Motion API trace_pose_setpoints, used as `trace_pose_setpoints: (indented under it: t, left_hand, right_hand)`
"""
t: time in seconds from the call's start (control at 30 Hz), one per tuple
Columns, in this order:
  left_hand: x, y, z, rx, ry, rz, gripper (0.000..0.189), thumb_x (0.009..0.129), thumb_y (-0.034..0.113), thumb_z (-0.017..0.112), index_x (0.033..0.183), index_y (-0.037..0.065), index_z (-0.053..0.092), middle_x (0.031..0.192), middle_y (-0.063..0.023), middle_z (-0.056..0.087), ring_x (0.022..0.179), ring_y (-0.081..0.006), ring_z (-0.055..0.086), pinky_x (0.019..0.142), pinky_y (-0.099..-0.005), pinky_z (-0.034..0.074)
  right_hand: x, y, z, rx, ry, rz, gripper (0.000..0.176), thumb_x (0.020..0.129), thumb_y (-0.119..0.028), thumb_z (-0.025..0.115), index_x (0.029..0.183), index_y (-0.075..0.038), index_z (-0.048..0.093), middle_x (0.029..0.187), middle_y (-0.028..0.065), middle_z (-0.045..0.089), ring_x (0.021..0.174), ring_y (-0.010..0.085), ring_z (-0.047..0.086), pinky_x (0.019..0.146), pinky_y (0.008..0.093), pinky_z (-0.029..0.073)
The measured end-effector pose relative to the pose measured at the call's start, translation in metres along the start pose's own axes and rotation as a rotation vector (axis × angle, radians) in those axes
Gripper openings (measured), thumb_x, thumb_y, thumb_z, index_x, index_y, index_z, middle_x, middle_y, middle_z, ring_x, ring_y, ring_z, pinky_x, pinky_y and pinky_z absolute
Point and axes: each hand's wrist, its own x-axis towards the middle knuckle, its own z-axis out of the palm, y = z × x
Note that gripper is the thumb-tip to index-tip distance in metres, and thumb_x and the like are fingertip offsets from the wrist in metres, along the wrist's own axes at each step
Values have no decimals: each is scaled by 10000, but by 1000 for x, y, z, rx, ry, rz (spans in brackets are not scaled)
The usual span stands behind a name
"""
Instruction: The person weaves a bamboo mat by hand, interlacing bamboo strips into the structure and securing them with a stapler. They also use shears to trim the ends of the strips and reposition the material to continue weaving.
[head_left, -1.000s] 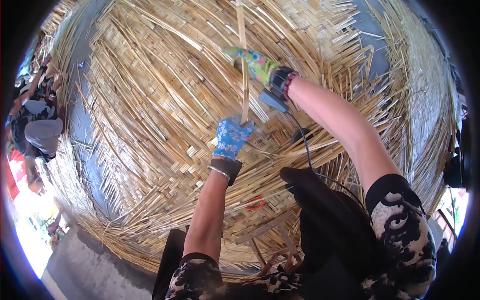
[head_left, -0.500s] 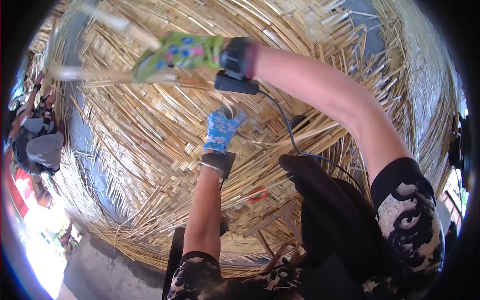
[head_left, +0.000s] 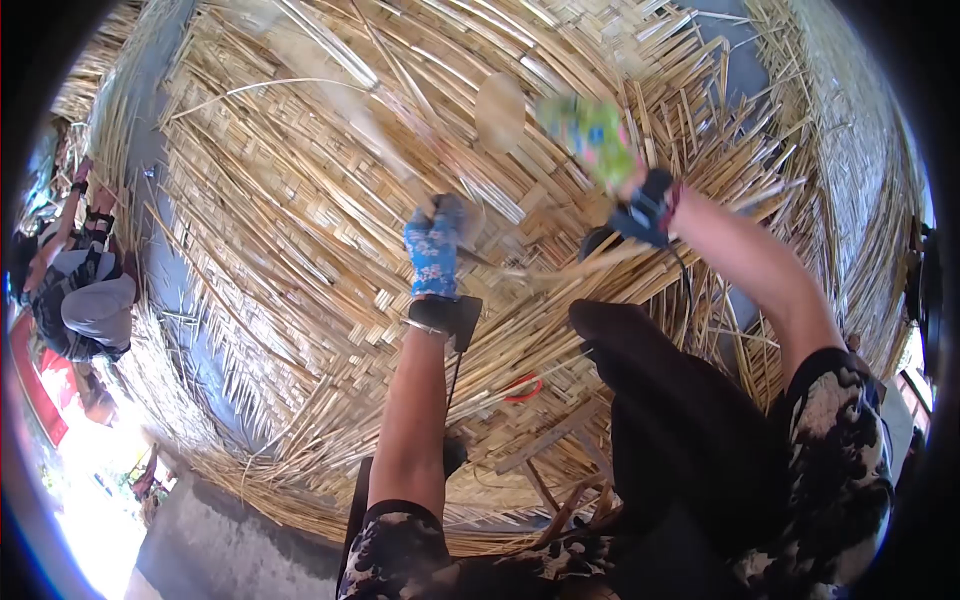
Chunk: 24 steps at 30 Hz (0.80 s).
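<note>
My left hand (head_left: 433,250), in a blue floral glove, is closed around a bamboo strip (head_left: 525,273) that curves away to the right across the woven mat. Above that hand another strip (head_left: 385,150) is smeared by motion. My right hand (head_left: 595,140), in a green floral glove, hovers over the upper right of the mat; blur hides what its fingers do. Just left of it is a pale brown rounded shape (head_left: 500,112) I cannot make out. The bamboo mat (head_left: 350,335) spreads beneath both hands, with many long loose strip ends.
A red ring (head_left: 524,388) lies on the mat near my dark-clothed knee (head_left: 660,370). Close to me is a small wooden frame (head_left: 560,450). Another person (head_left: 95,290) crouches at the left edge. Splayed strip ends (head_left: 700,150) bristle along the right side.
My right hand has swung from the upper left across to the right. Strips that were by it at the left now lie differently. My left hand has stayed nearly in place.
</note>
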Motion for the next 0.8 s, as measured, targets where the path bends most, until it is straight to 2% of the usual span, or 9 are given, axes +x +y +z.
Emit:
trace_pose_setpoints:
  t: [0.03,0.1,0.23,0.3,0.33,0.43,0.47,0.57,0.8]
  left_hand:
    - [2,10,1,-86,37,-22,182,798,185,522,771,7,550,642,-41,556,552,-106,518,504,-228,414]
    - [-1,28,4,-153,66,-38,199,800,200,520,752,9,551,636,-46,559,540,-105,511,495,-226,406]
    - [0,34,7,-96,82,-79,317,811,284,495,669,6,549,571,-60,540,480,-132,488,457,-253,393]
    - [0,36,10,4,47,-87,407,825,352,445,683,-14,554,526,-63,512,444,-148,465,414,-274,369]
    - [-3,38,11,5,50,-85,407,825,352,445,683,-14,554,526,-63,512,444,-148,465,414,-274,369]
    - [-9,42,12,-87,37,-117,434,825,376,432,707,-23,558,514,-61,505,433,-155,459,411,-273,367]
    - [-10,43,13,-92,39,-111,434,825,376,432,707,-23,558,514,-61,505,433,-155,459,411,-273,367]
    - [-18,45,13,-88,53,-145,440,829,378,422,709,-22,558,516,-62,508,430,-157,460,411,-272,367]
    - [-24,46,4,-41,16,-24,441,835,374,413,709,-21,564,523,-58,517,446,-141,472,432,-259,377]
  right_hand:
    - [-25,29,-3,-309,-151,-170,120,793,-167,470,870,-97,530,871,81,547,752,140,546,627,250,461]
    - [-44,6,12,-449,-609,-77,113,782,-112,459,861,-86,536,843,82,556,789,196,540,668,304,465]
    - [-48,117,31,-212,-589,18,179,785,-158,474,938,-86,533,959,103,549,775,232,555,591,356,462]
    - [-34,140,52,623,-288,941,173,738,-185,513,891,-118,557,841,93,584,641,267,563,498,373,449]
    - [-30,136,63,624,-291,941,173,738,-185,513,891,-118,557,841,93,584,641,267,563,498,373,449]
    - [-5,94,85,-1286,-995,-230,173,754,-214,452,725,-104,583,628,72,570,564,234,550,484,361,421]
    - [2,70,88,-1290,-997,-238,173,754,-214,452,725,-104,583,628,72,570,564,234,550,484,361,421]
    - [2,12,98,-1049,-981,-102,176,730,-216,487,678,-79,584,599,91,547,554,203,547,470,345,411]
    - [-2,-4,102,-782,-585,803,146,740,-146,504,787,-56,609,629,43,572,538,161,532,480,261,418]
